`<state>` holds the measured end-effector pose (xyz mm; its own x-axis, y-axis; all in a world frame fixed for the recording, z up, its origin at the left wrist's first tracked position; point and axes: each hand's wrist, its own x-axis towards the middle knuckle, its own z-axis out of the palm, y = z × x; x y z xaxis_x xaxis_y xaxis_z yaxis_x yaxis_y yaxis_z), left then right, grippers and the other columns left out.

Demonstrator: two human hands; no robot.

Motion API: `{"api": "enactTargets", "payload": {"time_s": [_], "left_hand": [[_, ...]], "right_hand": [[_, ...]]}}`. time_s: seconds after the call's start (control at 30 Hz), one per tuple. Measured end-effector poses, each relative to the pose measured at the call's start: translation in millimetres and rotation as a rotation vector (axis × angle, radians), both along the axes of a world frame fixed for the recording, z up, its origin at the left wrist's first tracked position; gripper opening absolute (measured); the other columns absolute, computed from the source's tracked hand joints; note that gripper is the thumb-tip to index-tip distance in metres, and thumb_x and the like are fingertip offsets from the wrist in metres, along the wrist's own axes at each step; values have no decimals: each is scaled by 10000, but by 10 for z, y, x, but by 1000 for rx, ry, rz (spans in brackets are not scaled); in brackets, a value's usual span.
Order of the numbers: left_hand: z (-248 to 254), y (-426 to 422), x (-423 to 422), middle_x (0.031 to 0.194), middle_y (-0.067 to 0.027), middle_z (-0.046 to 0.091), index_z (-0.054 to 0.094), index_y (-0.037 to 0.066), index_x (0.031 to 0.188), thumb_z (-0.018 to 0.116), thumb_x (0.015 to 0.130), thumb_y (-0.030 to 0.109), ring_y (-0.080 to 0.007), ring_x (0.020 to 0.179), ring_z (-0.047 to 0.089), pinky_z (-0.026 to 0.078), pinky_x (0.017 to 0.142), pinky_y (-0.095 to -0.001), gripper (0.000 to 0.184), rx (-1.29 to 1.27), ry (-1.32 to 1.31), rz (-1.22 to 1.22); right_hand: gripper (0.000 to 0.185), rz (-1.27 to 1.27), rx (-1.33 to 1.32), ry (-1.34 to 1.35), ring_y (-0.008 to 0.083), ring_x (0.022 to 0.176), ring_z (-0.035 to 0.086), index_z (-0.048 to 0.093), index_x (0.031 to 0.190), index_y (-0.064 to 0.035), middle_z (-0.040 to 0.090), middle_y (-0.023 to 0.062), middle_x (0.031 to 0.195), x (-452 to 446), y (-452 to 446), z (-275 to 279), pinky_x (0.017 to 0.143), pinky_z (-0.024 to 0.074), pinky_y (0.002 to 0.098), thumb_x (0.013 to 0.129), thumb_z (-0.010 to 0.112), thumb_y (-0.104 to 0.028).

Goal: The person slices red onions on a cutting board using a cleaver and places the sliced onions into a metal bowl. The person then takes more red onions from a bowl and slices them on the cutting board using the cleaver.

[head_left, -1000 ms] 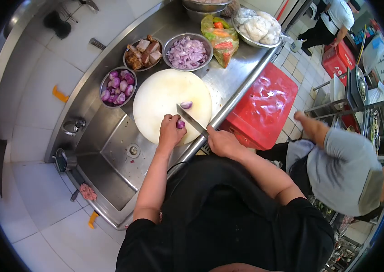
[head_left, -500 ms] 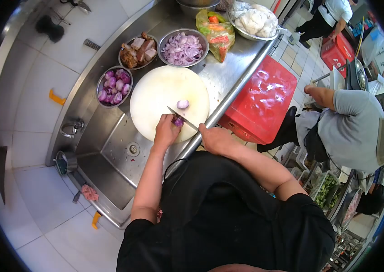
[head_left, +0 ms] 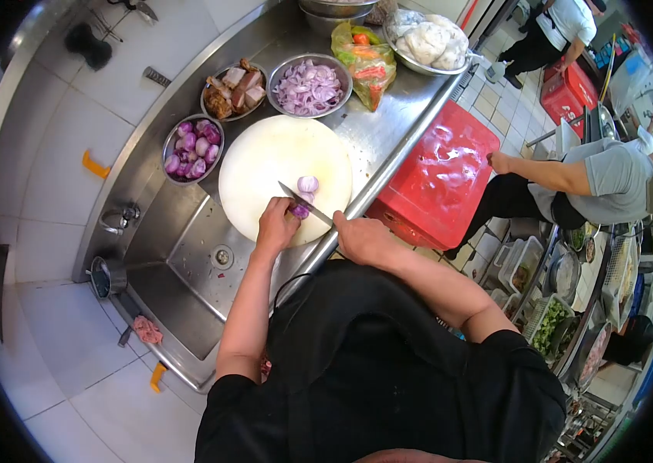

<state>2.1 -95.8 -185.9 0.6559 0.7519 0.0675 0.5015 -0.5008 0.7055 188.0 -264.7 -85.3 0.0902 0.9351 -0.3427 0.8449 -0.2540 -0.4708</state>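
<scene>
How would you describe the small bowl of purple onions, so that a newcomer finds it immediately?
On the steel counter, find the round white cutting board. Just off its upper left edge in the picture stands a small metal bowl. Unlike the nearby sliced onions and meat chunks, its purple onions look whole.

Room light: bright and whitish around you, shadows soft.
Cutting board: pale, evenly lit before you.
Steel counter: whitish sheen beside the board.
Red container: white glare streaks its top.
Outer edges: lines bend, fading into rounded black corners.
</scene>
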Motion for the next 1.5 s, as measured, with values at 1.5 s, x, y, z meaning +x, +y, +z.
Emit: {"api": "enactTargets", "payload": {"time_s": [1.5], "left_hand": [[5,-58,-56,1177,-196,677,692,24,1148,795,919,117,-406,1075,689,561,931,-471,268,-28,-59,-10]], "right_hand": [[255,-28,-24,22,496,881,738,512,1205,19,742,284,903,15,43,-203,774,559,628,1040,514,-176]]}}
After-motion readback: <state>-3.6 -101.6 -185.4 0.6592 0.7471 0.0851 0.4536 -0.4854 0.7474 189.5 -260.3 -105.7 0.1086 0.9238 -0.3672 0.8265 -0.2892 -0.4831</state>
